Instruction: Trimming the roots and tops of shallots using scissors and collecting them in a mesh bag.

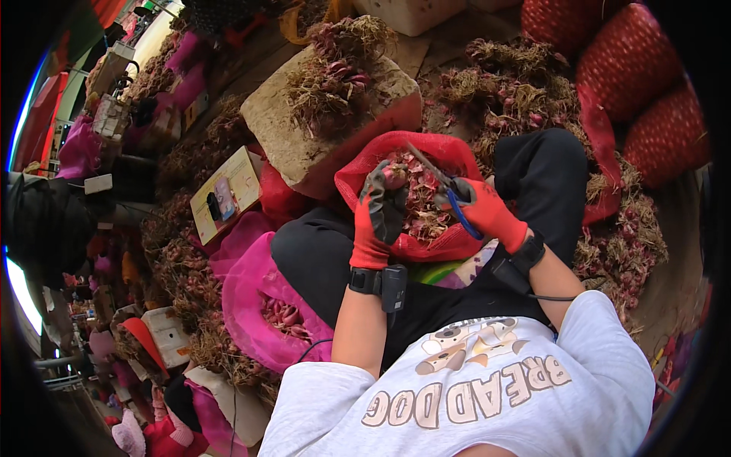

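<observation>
My left hand (378, 209), in a red and dark grey glove, is closed round a shallot (394, 175) at its fingertips. In my right hand (481, 206), gloved the same way, is a pair of scissors (455, 204) with blue handles. The blades point up and left toward the shallot, and they look slightly blurred. Both hands are over an open red mesh bag (358, 171) between my legs. Inside it lie shallots and dry trimmings (422, 217).
A pale foam block (274, 114) ahead bears a bunch of shallots (335, 84). A pink mesh bag (244, 312) with shallots is at my left, near a board (232, 190). More bunches (525, 91) and full red sacks (628, 61) stand at the right.
</observation>
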A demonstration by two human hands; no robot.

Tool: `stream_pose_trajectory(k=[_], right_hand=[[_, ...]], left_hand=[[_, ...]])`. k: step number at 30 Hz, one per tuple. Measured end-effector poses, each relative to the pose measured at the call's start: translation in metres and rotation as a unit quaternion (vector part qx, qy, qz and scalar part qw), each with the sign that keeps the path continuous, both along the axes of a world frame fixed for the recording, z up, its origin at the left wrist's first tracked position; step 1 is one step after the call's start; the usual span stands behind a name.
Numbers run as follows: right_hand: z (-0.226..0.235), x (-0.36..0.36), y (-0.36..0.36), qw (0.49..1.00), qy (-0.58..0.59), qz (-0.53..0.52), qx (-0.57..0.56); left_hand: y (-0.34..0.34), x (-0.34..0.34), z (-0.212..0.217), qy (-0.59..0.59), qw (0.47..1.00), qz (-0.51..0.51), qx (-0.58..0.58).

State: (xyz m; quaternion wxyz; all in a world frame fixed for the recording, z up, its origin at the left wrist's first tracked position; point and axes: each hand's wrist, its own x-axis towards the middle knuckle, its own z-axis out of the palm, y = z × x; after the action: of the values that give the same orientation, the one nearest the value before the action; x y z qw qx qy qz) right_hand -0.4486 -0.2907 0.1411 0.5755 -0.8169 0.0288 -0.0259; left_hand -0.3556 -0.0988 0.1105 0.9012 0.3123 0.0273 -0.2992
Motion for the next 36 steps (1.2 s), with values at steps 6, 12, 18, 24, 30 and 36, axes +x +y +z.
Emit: stream_pose_trajectory(k=[6,12,18,24,30,36], right_hand=[[0.037,0.045,0.006,0.935,0.168,0.041,0.311],[-0.003,0.060,0.021,0.964,0.104,0.109,0.218],[-0.031,0.055,0.030,0.915,0.132,0.053,0.377],[-0.037,0.055,0.027,0.993,0.013,0.063,0.094],[-0.003,0.056,0.031,0.987,0.048,0.027,-0.149],[-0.023,0.038,0.028,0.961,0.040,0.054,-0.268]], left_hand=[[0.009,0.001,-0.015,-0.361,0.878,-0.052,0.311],[-0.003,-0.008,-0.007,-0.247,0.901,0.034,0.355],[-0.012,-0.008,-0.016,-0.226,0.914,0.135,0.309],[-0.015,-0.005,-0.024,-0.099,0.981,0.024,0.163],[-0.015,0.019,-0.026,-0.061,0.976,0.207,0.020],[0.000,0.038,-0.031,-0.055,0.954,0.293,0.016]])
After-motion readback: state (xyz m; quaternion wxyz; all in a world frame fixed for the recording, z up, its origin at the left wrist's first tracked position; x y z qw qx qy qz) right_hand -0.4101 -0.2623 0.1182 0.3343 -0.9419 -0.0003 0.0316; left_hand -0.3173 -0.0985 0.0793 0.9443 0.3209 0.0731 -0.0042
